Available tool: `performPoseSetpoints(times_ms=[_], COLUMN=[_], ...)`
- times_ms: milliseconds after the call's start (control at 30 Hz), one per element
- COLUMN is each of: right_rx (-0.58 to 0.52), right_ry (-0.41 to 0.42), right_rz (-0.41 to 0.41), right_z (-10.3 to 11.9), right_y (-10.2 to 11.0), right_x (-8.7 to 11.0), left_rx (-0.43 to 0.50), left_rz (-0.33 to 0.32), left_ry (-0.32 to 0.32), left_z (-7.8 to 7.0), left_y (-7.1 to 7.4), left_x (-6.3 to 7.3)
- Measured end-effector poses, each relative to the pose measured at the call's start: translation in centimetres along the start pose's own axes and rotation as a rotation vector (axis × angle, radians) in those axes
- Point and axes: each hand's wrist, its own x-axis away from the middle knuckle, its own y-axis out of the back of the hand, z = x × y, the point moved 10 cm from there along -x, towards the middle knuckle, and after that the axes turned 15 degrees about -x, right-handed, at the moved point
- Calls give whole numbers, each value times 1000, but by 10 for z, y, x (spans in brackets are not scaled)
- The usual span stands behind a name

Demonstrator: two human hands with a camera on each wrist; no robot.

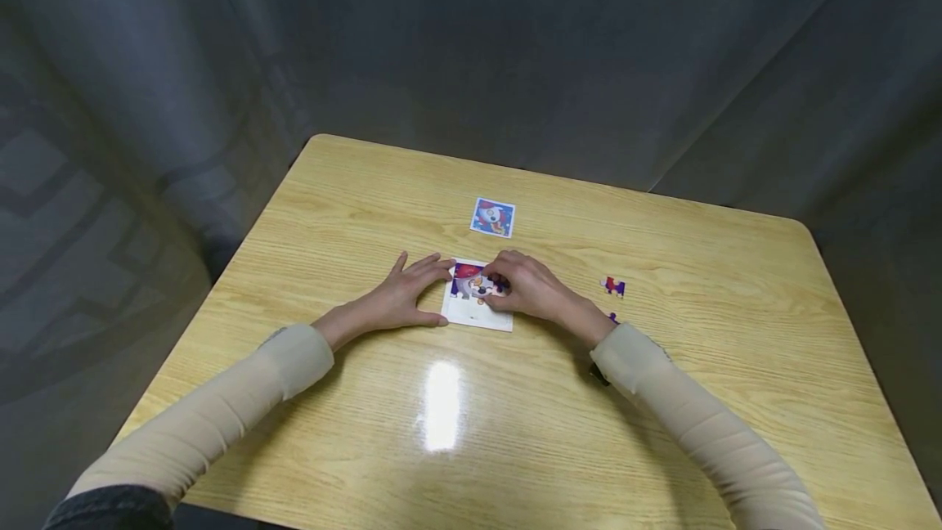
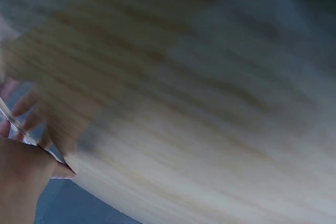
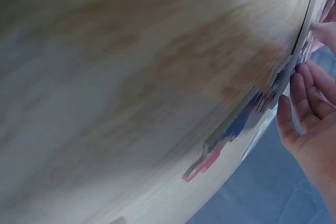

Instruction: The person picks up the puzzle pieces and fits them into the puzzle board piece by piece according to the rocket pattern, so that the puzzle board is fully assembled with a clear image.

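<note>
1. The left hand (image 1: 401,298) lies with fingers and thumb spread apart; its fingertips touch the tray (image 1: 471,316) near the far left corner, its thumb near the corner closest to the person; nothing sits pinched in it.
2. The right hand (image 1: 531,286) bends thumb and forefinger about the tray's right part; dark and white artwork shows between them; whether they clamp a piece or merely touch it, one cannot tell.
3. The tray, white-edged, lies flat between the two hands; joined pieces (image 1: 464,283) in red, purple and white fill its far part, beside the right hand's fingertips; the strip nearest the person shows bare white.
4. Right of the right hand lies a loose piece (image 1: 613,286), red and purple; a purple piece (image 1: 612,317) shows partly beside that wrist; a dark thing (image 1: 599,375) peeks from under the right sleeve (image 1: 699,415), too hidden to name.
5. Just beyond both hands lies a square card (image 1: 493,217) with a blue, red and white picture.
6. Beneath everything is a wood-grained table (image 1: 353,432); grey curtains (image 1: 471,47) hang beyond it; the left sleeve (image 1: 221,415) is pale too.
</note>
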Motion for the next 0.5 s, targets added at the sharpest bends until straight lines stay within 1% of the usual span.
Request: performPoseSetpoints(times_ms=[167, 500], right_rx=[2, 21], right_ry=[5, 23], right_rz=[29, 47], right_z=[1, 4], right_y=[-2, -3], right_x=[0, 1], left_rx=[-4, -8], left_rz=[-2, -6], left_ry=[1, -2], left_z=[0, 1], left_y=[-1, -1], left_x=[0, 0])
